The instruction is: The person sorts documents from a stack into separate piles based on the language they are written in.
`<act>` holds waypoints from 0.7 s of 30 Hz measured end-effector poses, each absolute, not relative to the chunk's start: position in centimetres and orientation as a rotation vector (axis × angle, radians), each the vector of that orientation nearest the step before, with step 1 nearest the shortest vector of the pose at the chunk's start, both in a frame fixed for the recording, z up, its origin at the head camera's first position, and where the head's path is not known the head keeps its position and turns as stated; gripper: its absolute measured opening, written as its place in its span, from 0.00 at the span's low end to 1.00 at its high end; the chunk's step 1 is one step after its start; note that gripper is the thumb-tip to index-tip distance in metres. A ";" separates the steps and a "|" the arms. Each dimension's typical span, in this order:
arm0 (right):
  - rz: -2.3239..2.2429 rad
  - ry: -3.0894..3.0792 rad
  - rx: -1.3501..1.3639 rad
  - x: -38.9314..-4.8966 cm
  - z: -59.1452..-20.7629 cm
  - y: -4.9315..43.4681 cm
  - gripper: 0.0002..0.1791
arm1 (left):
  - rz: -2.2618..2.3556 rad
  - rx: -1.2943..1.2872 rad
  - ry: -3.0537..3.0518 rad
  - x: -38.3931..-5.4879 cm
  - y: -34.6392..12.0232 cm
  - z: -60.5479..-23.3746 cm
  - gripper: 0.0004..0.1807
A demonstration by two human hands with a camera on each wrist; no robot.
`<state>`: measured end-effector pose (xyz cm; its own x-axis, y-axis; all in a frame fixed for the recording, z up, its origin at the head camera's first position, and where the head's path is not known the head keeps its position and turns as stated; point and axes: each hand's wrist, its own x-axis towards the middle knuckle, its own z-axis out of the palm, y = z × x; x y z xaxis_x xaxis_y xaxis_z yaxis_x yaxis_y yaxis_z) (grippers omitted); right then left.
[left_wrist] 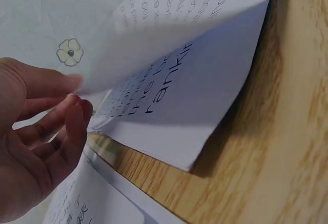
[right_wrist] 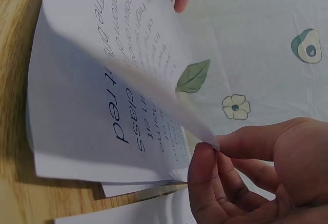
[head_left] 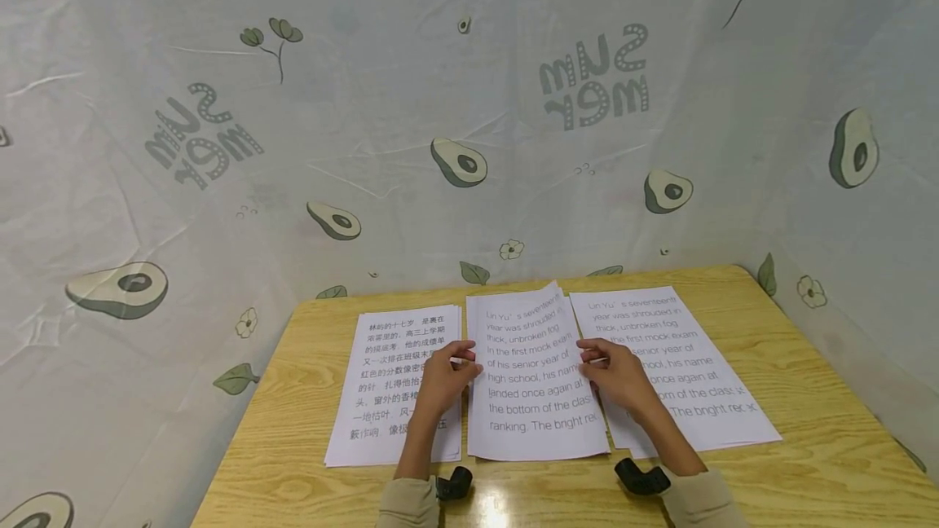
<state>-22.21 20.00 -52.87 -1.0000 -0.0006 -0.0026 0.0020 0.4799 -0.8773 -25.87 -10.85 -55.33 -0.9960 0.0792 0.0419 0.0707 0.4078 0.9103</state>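
Observation:
A printed paper sheet point(head_left: 528, 393) with English text is held by both hands over the middle stack. My left hand point(head_left: 446, 377) pinches its left edge between thumb and fingertips, as the left wrist view shows with the hand point(left_wrist: 43, 126) beside the raised sheet point(left_wrist: 154, 26). At the opposite edge, my right hand point(head_left: 616, 373) pinches the paper between thumb and index finger; the right wrist view shows this hand point(right_wrist: 251, 172) close up. The sheet bows upward, apart from the printed page point(left_wrist: 189, 101) beneath it.
To the left lies a stack of sheets with Chinese text point(head_left: 392, 349), partly under the left forearm. A stack with English text point(head_left: 704, 341) lies to the right, slightly fanned. The wooden table point(head_left: 543, 487) meets a patterned curtain point(head_left: 381, 129) behind.

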 end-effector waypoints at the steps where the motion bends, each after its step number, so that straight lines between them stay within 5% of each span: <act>1: -1.604 2.702 0.004 -22.2 -52.9 20.0 0.25 | 1.706 0.135 2.623 -25.8 -10.8 -55.3 0.25; 21: -1.836 2.471 0.073 -22.6 -52.0 21.8 0.29 | 2.008 0.079 2.379 -26.0 -11.7 -53.8 0.26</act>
